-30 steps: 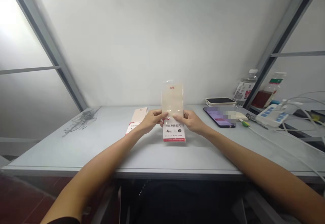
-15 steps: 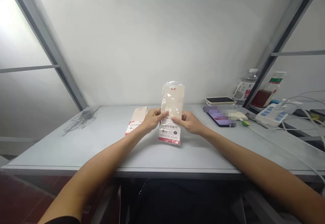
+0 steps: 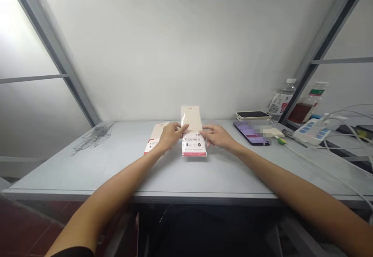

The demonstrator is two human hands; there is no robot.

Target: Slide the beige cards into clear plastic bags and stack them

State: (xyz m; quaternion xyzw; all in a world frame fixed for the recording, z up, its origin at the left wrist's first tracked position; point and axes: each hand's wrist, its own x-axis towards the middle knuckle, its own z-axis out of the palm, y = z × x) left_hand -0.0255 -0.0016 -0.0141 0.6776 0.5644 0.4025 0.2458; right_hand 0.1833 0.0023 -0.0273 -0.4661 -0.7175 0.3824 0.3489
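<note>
Between my two hands is a clear plastic packet (image 3: 192, 121) with a cream card, Chinese print and a red strip along its bottom; the print names it a ruler set. My left hand (image 3: 171, 134) grips its left edge, thumb across the front. On the right edge, my right hand (image 3: 218, 136) pinches it with thumb and fingers. The packet leans back, its lower end close to the table; whether it touches cannot be made out. Similar cream packets (image 3: 155, 132) lie overlapped on the table just left, partly hidden by my left hand.
A purple-screened phone (image 3: 249, 134) and a pale-cased phone (image 3: 253, 115) lie on the right of the grey table (image 3: 116, 175). Farther right are a clear bottle (image 3: 282, 99), a bottle with red liquid (image 3: 307, 105), a power strip (image 3: 311, 131) and white cables. A white wall stands behind.
Both hands have lowered the packet toward the table and slightly left, and it leans back more. The thumbs have shifted from its front toward its edges.
</note>
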